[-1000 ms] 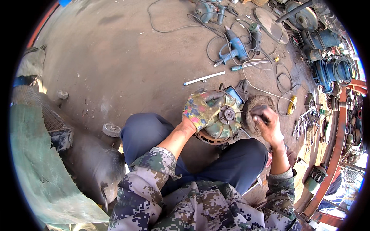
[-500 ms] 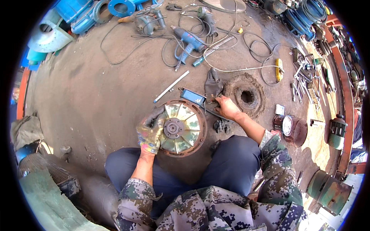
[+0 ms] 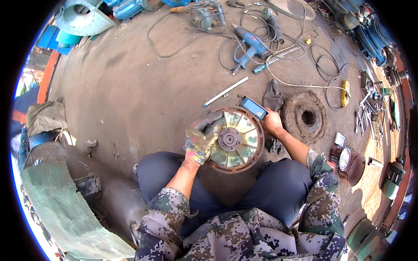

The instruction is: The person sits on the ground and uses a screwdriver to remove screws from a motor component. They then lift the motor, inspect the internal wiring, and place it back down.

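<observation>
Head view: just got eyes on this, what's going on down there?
The gloved left hand is against the left side of a round, ribbed metal part in front of the person's knees. The bare right hand is at the near end of a blue box-like item by the part's upper-right rim; whether it grips it is hard to tell. A dark glove and a rough ring lie farther right.
</observation>
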### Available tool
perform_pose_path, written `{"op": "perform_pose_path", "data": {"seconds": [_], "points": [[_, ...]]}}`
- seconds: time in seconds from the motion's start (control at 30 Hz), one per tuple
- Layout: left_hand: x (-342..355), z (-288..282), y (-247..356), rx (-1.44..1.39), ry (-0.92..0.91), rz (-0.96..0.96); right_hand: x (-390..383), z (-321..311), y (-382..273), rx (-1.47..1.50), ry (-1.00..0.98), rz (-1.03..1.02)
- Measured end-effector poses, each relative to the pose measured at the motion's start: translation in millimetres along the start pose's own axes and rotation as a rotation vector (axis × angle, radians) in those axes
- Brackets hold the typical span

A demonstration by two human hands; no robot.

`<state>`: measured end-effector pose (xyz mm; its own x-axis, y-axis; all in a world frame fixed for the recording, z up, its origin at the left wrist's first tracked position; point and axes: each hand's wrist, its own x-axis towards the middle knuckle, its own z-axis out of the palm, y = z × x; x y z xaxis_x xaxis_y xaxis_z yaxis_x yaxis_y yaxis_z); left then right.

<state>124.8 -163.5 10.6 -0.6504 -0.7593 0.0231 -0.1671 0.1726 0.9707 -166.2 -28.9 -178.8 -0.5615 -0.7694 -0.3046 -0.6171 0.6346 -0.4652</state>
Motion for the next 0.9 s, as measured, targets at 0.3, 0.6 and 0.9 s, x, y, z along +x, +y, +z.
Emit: {"op": "perform_pose_path", "data": {"seconds": [0.3, 0.6, 0.9], "points": [[-2, -1, 1, -0.011, 0.016, 0.023, -47, -137, -39, 0.797, -0.006, 0.035], [1, -2, 1, 0.042, -0.013, 0.017, -135, -212, -171, 0.151, -0.156, -0.810], [1, 0, -7, 0.091, 0.010, 0.140, -129, -213, -188, 0.064, -0.209, -0.863]]}}
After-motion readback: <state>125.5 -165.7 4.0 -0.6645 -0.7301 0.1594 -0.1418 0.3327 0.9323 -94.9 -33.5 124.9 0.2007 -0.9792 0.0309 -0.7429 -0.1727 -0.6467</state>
